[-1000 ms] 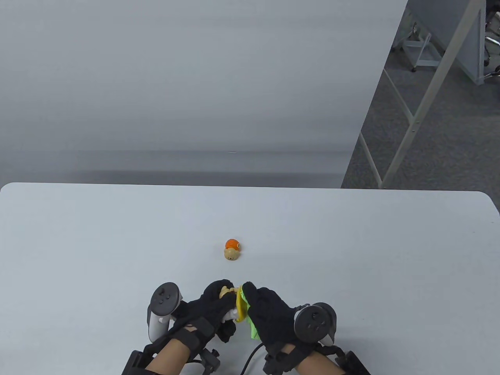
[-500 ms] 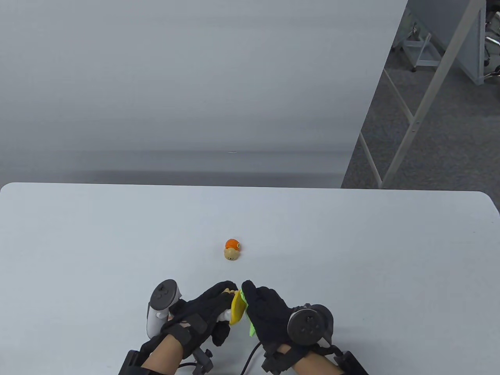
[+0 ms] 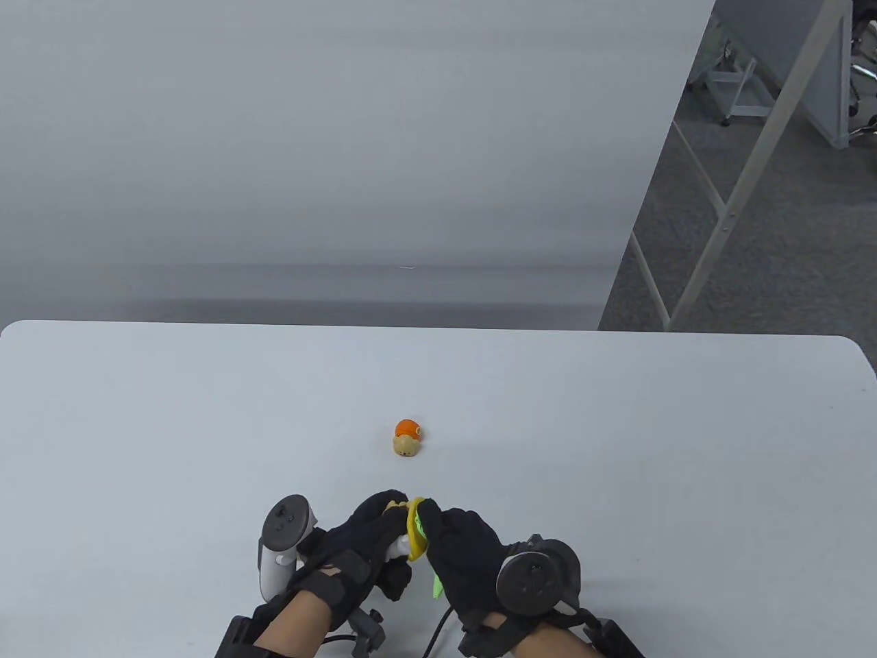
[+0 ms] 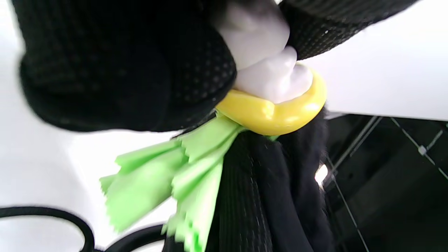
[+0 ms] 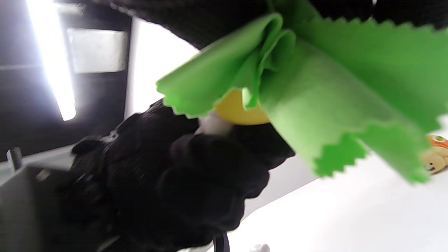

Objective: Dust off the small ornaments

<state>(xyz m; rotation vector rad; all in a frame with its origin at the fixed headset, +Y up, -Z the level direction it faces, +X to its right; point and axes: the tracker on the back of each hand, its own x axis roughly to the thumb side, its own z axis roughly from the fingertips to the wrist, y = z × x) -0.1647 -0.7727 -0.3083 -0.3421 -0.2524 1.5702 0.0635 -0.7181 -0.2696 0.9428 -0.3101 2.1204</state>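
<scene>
My left hand (image 3: 373,541) grips a small white and yellow ornament (image 3: 411,538) near the table's front edge; its yellow ring (image 4: 276,115) and white body (image 4: 269,75) show in the left wrist view. My right hand (image 3: 459,548) holds a green cloth (image 3: 436,582) and presses it against the ornament. The cloth (image 5: 315,80) covers most of the yellow part (image 5: 234,112) in the right wrist view. A second ornament (image 3: 406,438), orange on top and tan below, sits alone on the table beyond the hands; it also shows in the right wrist view (image 5: 435,154).
The white table (image 3: 616,439) spreads wide on all sides of the hands. A black cable (image 3: 438,627) runs off the front edge between the wrists. Beyond the far edge are a grey partition and a metal frame (image 3: 726,205) at right.
My right hand has slid the cloth left and up over the ornament's yellow part, so less yellow shows. My left hand has turned slightly. The orange ornament has not moved.
</scene>
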